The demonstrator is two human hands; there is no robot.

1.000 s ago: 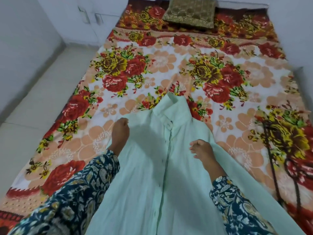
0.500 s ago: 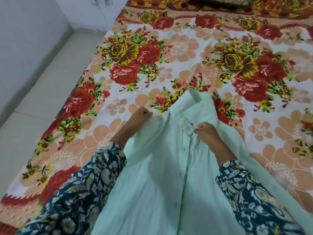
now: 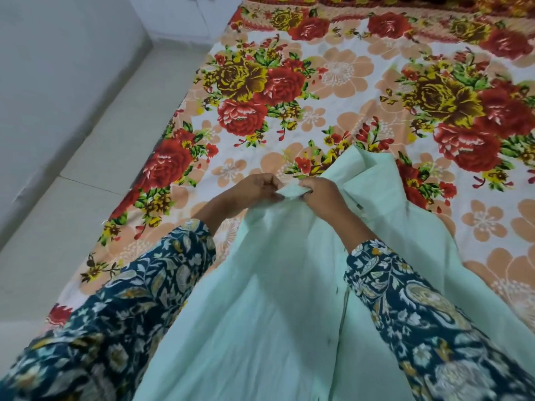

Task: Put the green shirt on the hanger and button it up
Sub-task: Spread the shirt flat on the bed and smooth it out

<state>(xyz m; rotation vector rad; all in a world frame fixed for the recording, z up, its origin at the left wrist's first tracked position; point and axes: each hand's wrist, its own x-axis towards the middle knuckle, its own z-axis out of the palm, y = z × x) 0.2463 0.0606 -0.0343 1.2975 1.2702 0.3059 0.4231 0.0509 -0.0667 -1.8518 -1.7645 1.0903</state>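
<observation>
Head view shows my two hands now together at the upper left part of the green shirt (image 3: 275, 299), which lies on the flowered bedsheet (image 3: 333, 68) with its collar (image 3: 373, 169) pointing away from me. A second ago my hands were apart, one on each side of the placket; now my left hand (image 3: 254, 189) and my right hand (image 3: 321, 198) both pinch the same raised fold of cloth near the shoulder. I think I am opening or straightening the front here, to prepare the place for the hanger. No hanger is visible, so hanging and buttoning are not yet done.
</observation>
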